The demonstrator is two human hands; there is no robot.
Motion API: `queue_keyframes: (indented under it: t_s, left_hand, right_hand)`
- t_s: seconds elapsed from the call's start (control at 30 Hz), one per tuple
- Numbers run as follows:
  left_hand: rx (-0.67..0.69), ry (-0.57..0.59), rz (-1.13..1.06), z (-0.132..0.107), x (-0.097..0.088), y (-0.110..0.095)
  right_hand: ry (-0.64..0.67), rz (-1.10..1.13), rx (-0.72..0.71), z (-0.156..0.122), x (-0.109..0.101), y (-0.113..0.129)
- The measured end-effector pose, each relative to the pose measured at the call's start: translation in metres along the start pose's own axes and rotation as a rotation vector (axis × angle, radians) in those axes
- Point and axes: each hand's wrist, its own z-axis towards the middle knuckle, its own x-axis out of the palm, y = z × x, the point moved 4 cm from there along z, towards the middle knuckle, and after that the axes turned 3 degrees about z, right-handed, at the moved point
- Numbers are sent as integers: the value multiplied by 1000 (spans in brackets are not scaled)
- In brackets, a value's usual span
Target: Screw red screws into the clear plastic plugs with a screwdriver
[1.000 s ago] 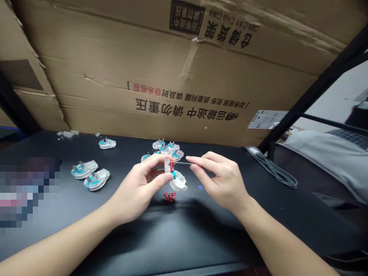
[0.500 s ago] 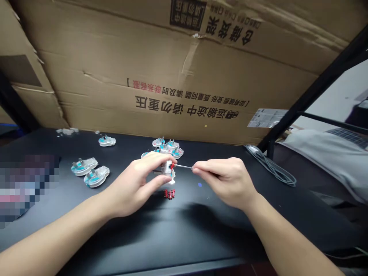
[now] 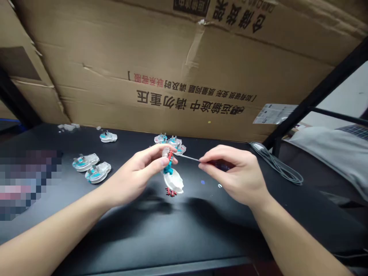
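My left hand (image 3: 135, 174) pinches a small plastic model assembly (image 3: 169, 163) of clear, teal and red parts, with a white oval base (image 3: 173, 181) hanging below it. My right hand (image 3: 237, 173) grips a thin metal-shafted tool (image 3: 188, 157) with a dark handle (image 3: 221, 165), mostly hidden in the fingers. The tool's tip touches or nearly touches the red part. A small cluster of red plastic pieces (image 3: 170, 192) lies on the table just under the white base.
Several clear-and-teal model pieces (image 3: 169, 141) sit on the black table (image 3: 189, 234) behind my hands, with more at left (image 3: 85, 162). A pixelated patch (image 3: 25, 184) covers the left. A grey cable (image 3: 277, 165) lies at right. A cardboard sheet (image 3: 186, 73) stands behind.
The assembly now tilts so its white base shows below my left hand. My right hand has shifted slightly up, and the tool stays at the red part. The view has tilted a little.
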Motion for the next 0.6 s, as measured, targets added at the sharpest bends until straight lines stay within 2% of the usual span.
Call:
queue_keyframes:
  t_s: [0.07,0.13,0.23,0.3,0.37,0.47,0.6]
  left_hand:
    - [-49,-16,-75,-1,3,2]
    - [-104,-42,-162,-3,7,4]
    - [-148,-58,-314,-5,13,4]
    - [-118,-57,-301,-5,15,1]
    - [-46,-52,-180,-6,14,-3]
    - [31,-48,43,-8,10,-9]
    - [69,-37,242,-11,8,-14]
  right_hand:
    - [-101,-134,-190,-2,-5,6]
    - [-150,-275,-327,-6,-6,11]
    - [-177,-495,-438,-13,-2,15]
    - [-184,-552,-458,-16,2,18]
    - [-182,-472,-406,-16,4,20]
    - [-164,-262,-215,-13,4,20]
    - [-104,-89,14,-4,-2,16]
